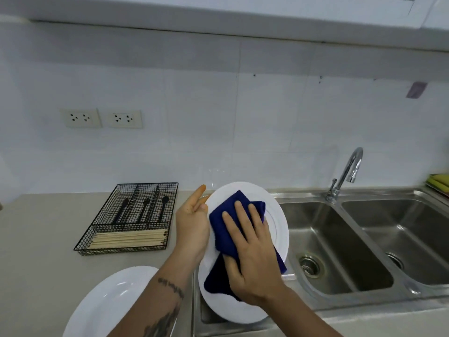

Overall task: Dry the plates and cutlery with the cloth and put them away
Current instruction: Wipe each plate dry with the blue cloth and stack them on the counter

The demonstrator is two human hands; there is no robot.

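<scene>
cutlery tray (126,218) left of held plate (277,215) | sink (340,251) right

- Round white glossy plate (274,215), smooth, ceramic-looking
- Dark blue soft matt cloth (226,229)
- Shiny brushed stainless-steel double sink (340,239)
- Black matt wire-mesh cutlery tray (126,250)
- Pale wooden chopsticks (128,239)
- Polished chrome tap (347,171)

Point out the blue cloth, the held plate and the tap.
blue cloth (226,229): head view, upper fold.
held plate (279,229): head view, right rim.
tap (349,164): head view, curved spout.
</scene>
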